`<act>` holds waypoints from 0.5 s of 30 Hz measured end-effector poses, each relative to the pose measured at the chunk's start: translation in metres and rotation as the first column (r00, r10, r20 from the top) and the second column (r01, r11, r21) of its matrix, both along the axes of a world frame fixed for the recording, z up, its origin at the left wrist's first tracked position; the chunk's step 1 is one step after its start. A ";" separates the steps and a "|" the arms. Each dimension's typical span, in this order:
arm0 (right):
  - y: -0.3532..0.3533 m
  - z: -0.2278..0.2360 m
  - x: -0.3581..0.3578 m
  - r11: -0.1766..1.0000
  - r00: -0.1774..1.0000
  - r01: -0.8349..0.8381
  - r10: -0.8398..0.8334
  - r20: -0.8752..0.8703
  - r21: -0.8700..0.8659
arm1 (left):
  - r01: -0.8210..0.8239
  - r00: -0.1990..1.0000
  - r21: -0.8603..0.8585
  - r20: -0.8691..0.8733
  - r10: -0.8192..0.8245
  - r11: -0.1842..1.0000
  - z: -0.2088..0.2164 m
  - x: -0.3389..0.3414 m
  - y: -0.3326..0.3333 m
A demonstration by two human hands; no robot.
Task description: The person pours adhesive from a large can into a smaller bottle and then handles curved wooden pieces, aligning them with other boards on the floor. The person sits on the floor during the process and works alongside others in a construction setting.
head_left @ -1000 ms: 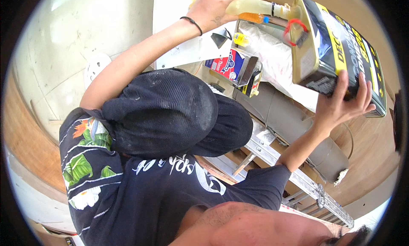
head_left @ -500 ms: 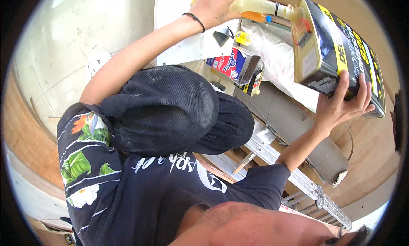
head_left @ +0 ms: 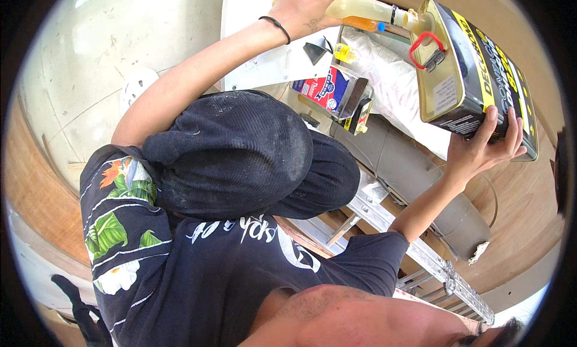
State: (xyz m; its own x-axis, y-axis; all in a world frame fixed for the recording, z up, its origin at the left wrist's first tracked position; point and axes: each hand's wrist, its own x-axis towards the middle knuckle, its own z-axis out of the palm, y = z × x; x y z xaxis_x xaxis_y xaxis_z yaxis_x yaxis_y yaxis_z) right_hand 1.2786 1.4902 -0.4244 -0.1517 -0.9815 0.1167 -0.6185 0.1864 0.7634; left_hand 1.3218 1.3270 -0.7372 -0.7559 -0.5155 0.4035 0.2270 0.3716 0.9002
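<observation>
Pale yellowish bottle (head_left: 366, 8): top of the frame, just right of centre, lying nearly level; its neck, with a dark ring, points right and meets the can's end face at the upper corner.
Left hand (head_left: 305, 13): top centre of the frame, clamped on the bottle with its back to the camera; some fingertips are cut off by the upper edge or hidden; a black wristband (head_left: 276, 27) circles the wrist.
Red and blue tin (head_left: 327, 91): upper centre of the frame, below the bottle, apart from both hands.
Orange bottle (head_left: 360, 24): narrow, blue-capped, just beneath the pale bottle in the picture.
Metal can (head_left: 466, 64): upper right of the frame, black and yellow, tipped on its side, end face to the left; a red loop (head_left: 427, 51) hangs at that face.
Right hand (head_left: 487, 144): right side of the frame, clamped on the can's lower side, fingers parted and pressed to it; the thumb's place I cannot tell.
</observation>
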 end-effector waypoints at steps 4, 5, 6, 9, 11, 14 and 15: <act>-0.002 -0.001 0.002 1.000 1.000 -0.003 0.003 0.006 -0.018 | -0.014 1.000 -0.013 -0.003 0.014 1.000 0.001 -0.001 0.001; -0.002 -0.002 0.003 1.000 1.000 0.008 -0.008 0.005 -0.019 | -0.010 1.000 -0.015 -0.005 0.010 1.000 0.001 -0.001 0.000; -0.001 -0.002 0.003 1.000 1.000 0.007 -0.007 0.008 -0.024 | -0.008 1.000 -0.017 -0.006 0.007 1.000 0.001 0.000 0.000; 0.007 -0.003 0.001 1.000 1.000 -0.002 0.003 0.008 -0.027 | 0.012 0.999 0.004 -0.037 -0.012 1.000 0.001 0.003 -0.002; 0.018 -0.002 -0.002 0.995 0.998 -0.014 0.020 0.055 -0.096 | 0.033 0.998 0.008 -0.060 -0.033 0.999 0.005 0.007 -0.004; 0.050 -0.006 -0.009 0.960 0.983 0.063 -0.012 0.182 -0.274 | 0.063 0.992 -0.003 -0.105 -0.063 0.998 0.019 0.014 -0.003; 0.065 -0.008 -0.011 0.932 0.955 0.130 -0.026 0.295 -0.337 | 0.069 0.987 0.004 -0.144 -0.068 0.998 0.026 0.016 -0.002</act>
State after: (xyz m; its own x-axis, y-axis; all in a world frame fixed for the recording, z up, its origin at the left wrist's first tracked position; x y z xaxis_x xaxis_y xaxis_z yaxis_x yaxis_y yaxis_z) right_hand 1.2673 1.5554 -0.4322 -0.3035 -0.8690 0.3908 -0.7696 0.4654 0.4371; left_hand 1.3381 1.3248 -0.7109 -0.7243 -0.4683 0.5060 0.3787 0.3430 0.8596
